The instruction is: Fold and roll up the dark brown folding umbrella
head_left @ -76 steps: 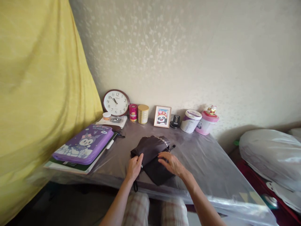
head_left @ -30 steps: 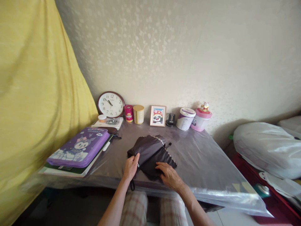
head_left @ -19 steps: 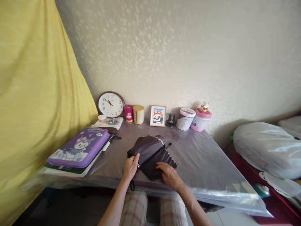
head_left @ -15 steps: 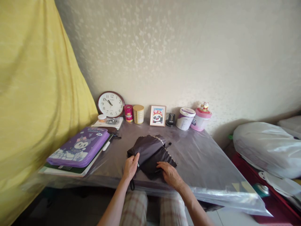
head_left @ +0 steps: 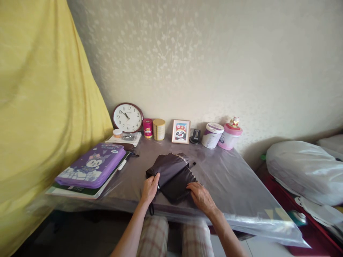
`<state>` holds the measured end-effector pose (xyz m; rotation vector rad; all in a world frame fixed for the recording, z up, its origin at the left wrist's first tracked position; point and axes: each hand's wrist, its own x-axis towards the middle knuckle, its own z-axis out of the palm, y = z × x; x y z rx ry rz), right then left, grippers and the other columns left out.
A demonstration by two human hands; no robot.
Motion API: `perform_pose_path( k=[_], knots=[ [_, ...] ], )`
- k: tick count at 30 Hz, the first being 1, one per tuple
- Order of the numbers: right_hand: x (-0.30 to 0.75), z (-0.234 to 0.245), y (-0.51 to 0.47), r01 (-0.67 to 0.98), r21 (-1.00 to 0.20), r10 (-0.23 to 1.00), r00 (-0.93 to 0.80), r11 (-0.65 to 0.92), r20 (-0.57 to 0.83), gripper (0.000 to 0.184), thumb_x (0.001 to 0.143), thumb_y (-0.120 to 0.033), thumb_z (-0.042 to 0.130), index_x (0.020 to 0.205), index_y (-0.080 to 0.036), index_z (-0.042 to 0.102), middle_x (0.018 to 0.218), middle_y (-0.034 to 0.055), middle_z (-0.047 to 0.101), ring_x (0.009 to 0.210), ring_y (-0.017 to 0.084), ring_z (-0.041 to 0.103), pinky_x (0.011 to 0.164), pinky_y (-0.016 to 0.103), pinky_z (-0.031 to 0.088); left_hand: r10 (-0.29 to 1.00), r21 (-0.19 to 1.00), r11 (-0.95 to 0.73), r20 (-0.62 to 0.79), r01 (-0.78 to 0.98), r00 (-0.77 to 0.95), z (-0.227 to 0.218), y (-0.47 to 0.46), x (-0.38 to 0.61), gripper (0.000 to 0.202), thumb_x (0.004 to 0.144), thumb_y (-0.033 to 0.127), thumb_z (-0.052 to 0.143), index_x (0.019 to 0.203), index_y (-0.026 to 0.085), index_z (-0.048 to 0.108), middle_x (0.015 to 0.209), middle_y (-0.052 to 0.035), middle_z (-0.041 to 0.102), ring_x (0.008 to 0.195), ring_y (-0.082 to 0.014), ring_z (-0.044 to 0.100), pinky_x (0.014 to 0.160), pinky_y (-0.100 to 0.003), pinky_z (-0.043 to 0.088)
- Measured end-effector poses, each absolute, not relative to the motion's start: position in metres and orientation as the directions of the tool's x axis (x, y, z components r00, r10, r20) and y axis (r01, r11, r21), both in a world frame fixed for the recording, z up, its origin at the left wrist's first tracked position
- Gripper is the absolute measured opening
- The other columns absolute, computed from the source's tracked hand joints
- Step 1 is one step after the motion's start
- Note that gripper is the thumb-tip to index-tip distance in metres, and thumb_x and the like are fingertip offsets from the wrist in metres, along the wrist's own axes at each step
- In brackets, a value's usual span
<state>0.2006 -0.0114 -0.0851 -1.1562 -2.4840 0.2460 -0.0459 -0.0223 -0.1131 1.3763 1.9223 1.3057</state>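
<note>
A left hand (head_left: 150,188) pinches the near left end of a loosely folded dark umbrella (head_left: 166,168), thumb on top, while the right hand (head_left: 202,197) lays close-set fingers (head_left: 192,186) on the fabric near its checkered edge — whether they pinch it cannot be told. The umbrella lies mid-surface (head_left: 227,185), its strap (head_left: 152,209) hanging near the left hand — a clock (head_left: 128,118) and picture frame (head_left: 180,131) stand behind.

The dark umbrella (head_left: 166,168), checker-trimmed, lies loosely folded on the table (head_left: 227,182).
</note>
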Motion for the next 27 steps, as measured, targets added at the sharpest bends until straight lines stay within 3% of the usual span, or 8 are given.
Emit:
perform_pose_path(
  k=[6,18,27],
  knots=[
    [0.204,-0.067,-0.013,0.694,-0.28,0.745,-0.575,0.663,0.339,0.021,0.088,-0.017,0.04,0.09,-0.02,0.06,0.087,0.0052,0.064,0.087,0.018,0.057,0.079,0.029,0.046,0.899,0.882,0.048,0.166,0.469,-0.406,-0.114,-0.023,-0.047,0.047,0.081,0.054,0.032,0.046,0.022,0.033,0.043,0.0043,0.037,0.047,-0.0111,0.039,0.049,-0.023,0.029],
    [0.163,-0.032,0.024,0.636,-0.188,0.636,-0.606,0.748,0.477,0.026,0.091,-0.019,0.037,0.103,-0.022,0.06,0.099,0.0063,0.063,0.099,0.02,0.051,0.088,0.035,0.038,0.889,0.878,0.035,0.191,0.477,-0.417,-0.116,-0.021,-0.044,0.048,0.079,0.054,0.037,0.044,0.022,0.029,0.041,0.0058,0.031,0.044,-0.0099,0.035,0.049,-0.023,0.024],
    [0.116,-0.023,0.061,0.646,-0.097,0.606,-0.639,0.757,0.474,0.021,0.09,-0.019,0.041,0.096,-0.022,0.061,0.095,0.0048,0.063,0.097,0.018,0.051,0.09,0.032,0.034,0.916,0.889,-0.046,0.219,0.456,-0.335,-0.109,-0.027,-0.046,0.049,0.084,0.051,0.027,0.048,0.02,0.041,0.048,0.0031,0.042,0.05,-0.0111,0.042,0.05,-0.023,0.028]
  ],
)
